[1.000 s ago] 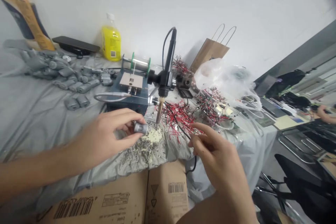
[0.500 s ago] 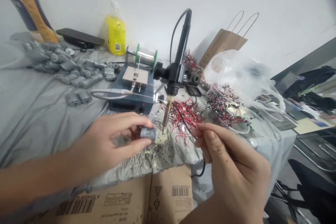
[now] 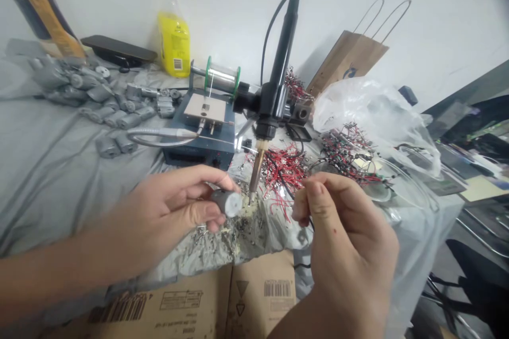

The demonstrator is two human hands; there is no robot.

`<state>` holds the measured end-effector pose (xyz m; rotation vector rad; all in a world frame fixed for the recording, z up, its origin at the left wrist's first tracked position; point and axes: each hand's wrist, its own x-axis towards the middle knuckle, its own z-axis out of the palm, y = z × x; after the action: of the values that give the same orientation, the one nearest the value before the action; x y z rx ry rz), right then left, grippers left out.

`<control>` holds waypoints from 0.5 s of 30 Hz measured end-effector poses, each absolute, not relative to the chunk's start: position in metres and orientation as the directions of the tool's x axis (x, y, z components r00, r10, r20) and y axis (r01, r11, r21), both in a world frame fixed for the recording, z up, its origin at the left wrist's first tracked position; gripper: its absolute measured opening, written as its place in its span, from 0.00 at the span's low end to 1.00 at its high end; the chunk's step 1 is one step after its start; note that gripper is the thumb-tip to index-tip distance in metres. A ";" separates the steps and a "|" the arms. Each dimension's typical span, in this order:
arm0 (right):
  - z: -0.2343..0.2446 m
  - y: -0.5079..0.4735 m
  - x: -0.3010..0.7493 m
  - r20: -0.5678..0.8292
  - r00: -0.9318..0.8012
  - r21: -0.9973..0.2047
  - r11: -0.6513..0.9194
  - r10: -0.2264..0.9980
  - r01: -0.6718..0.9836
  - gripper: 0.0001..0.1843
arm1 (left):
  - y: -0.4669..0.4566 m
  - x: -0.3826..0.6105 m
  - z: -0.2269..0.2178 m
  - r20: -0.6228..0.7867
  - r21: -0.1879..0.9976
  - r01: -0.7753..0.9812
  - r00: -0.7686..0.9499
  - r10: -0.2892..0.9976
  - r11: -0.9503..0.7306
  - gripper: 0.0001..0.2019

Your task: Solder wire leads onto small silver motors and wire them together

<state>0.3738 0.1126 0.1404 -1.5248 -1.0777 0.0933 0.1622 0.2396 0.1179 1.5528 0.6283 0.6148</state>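
A small grey cylindrical motor [image 3: 227, 202] is gripped between the thumb and fingers of my left hand [image 3: 178, 204], its round end facing right. Just right of it, a soldering iron [image 3: 257, 172] points down from a black stand, apart from the motor. My right hand [image 3: 342, 238] is closed in a pinch; whatever lies between thumb and forefinger is too small to make out. Behind that hand, short red wires [image 3: 284, 169] lie in a loose heap. Solder bits are scattered on the cloth below the iron tip.
A dark blue solder feeder [image 3: 199, 156] carries a spool of solder wire [image 3: 222, 80]. Many grey motors [image 3: 95, 85] are piled at the left. A yellow bottle [image 3: 174, 42], a paper bag [image 3: 345, 61], a plastic bag [image 3: 369, 106] and red-black wires [image 3: 345, 145] stand behind. Cardboard [image 3: 207, 296] lies in front.
My left hand has turned the motor so its round end shows more. My right hand has stayed in its pinch, its fingers curled in a little more. The view has shifted slightly.
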 end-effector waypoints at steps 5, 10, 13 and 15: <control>0.141 0.113 0.381 0.455 0.620 -0.774 -0.060 0.639 0.630 0.13 | 0.248 0.168 0.113 -0.104 0.985 -0.010 0.761 0.640 0.172 0.07; 0.140 0.113 0.380 0.409 0.558 -0.801 -0.010 0.722 0.599 0.22 | 0.252 0.170 0.112 -0.191 0.955 -0.022 0.721 0.666 0.297 0.08; 0.140 0.115 0.376 0.375 0.520 -0.861 0.080 0.767 0.503 0.15 | 0.254 0.169 0.113 -0.144 0.968 -0.040 0.723 0.676 0.249 0.13; 0.142 0.115 0.374 0.373 0.513 -0.878 0.115 0.773 0.464 0.04 | 0.253 0.169 0.114 -0.129 0.975 -0.030 0.729 0.672 0.219 0.15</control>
<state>0.3744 0.1152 0.1417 -1.5250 -1.1117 0.3141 0.1689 0.2532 0.1139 1.2697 0.6137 0.5300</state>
